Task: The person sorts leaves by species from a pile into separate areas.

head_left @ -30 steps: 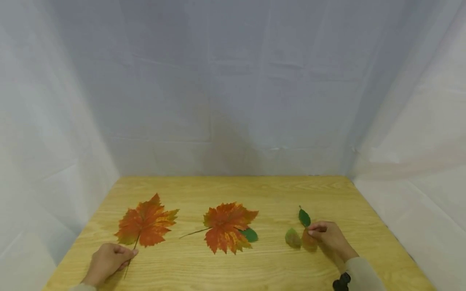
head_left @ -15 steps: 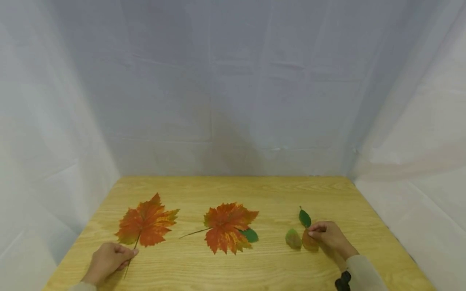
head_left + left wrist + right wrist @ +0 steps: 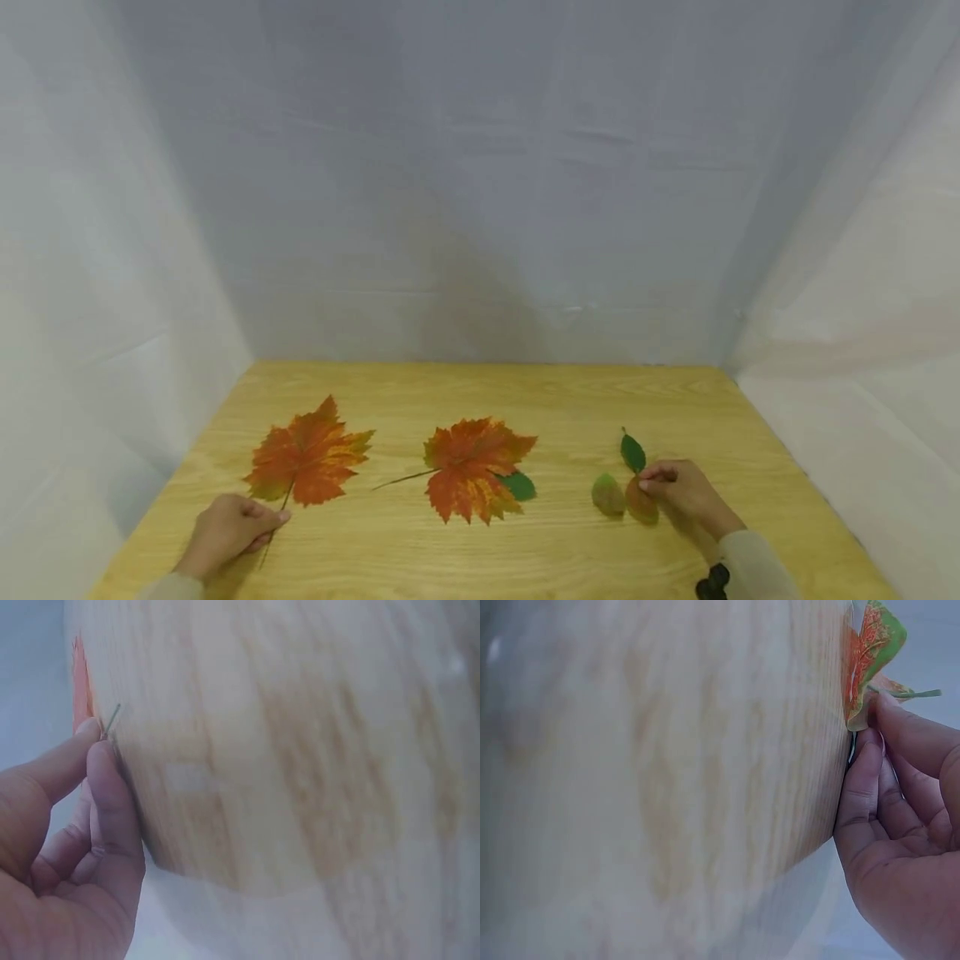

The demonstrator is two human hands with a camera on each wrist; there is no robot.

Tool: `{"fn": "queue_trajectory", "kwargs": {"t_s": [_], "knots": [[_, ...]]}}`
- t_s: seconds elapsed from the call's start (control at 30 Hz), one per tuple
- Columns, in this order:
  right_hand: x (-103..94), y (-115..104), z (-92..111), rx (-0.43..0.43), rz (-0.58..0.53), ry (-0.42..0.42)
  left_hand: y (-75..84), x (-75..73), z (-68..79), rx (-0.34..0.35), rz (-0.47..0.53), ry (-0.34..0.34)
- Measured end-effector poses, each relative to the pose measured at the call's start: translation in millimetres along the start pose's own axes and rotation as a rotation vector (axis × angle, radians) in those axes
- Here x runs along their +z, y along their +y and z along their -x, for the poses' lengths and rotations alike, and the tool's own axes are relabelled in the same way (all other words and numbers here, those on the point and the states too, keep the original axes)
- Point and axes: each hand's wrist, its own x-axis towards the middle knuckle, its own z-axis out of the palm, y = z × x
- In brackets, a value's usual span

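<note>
On the left of the table a large red-orange lobed leaf (image 3: 309,457) lies with its thin stem toward me. My left hand (image 3: 231,531) pinches that stem between thumb and forefinger; the stem's tip (image 3: 112,716) pokes past the fingertips in the left wrist view. At the right, my right hand (image 3: 686,492) pinches a small orange leaf (image 3: 642,500) at its upper end. Green edging and a green stem (image 3: 922,694) on it show in the right wrist view. A small dark green leaf (image 3: 633,452) lies just beyond those fingertips, and a small yellow-green leaf (image 3: 607,496) beside the orange one.
A second red-orange lobed leaf (image 3: 474,462) lies mid-table, its stem pointing left, partly covering a rounded green leaf (image 3: 520,485). The wood-grain table (image 3: 420,558) is enclosed by white sheeting (image 3: 480,208) at the back and both sides.
The head view has shifted very slightly, moving everything a little to the right in it. Both hands keep their pinches, and the leaves stay in place.
</note>
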Motion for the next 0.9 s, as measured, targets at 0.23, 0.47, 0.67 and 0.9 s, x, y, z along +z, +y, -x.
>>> {"fn": "queue_trajectory", "kwargs": {"t_s": [0.23, 0.47, 0.67, 0.9], "knots": [[-0.9, 4.6, -2.6, -0.005, -0.011, -0.001, 18.8, 1.4, -4.8, 0.144, -0.071, 0.113], [0.4, 3.4, -1.3, 0.009, -0.023, 0.002, 82.3, 27.9, -16.1, 0.312, 0.011, 0.086], [-0.6, 2.2, -0.6, -0.009, -0.039, -0.011, 115.5, 64.4, -31.0, 0.375, 0.088, 0.022], [-0.6, 3.2, 1.1, -0.014, -0.057, -0.028, 119.9, 95.1, -45.4, 0.464, 0.143, -0.043]]}}
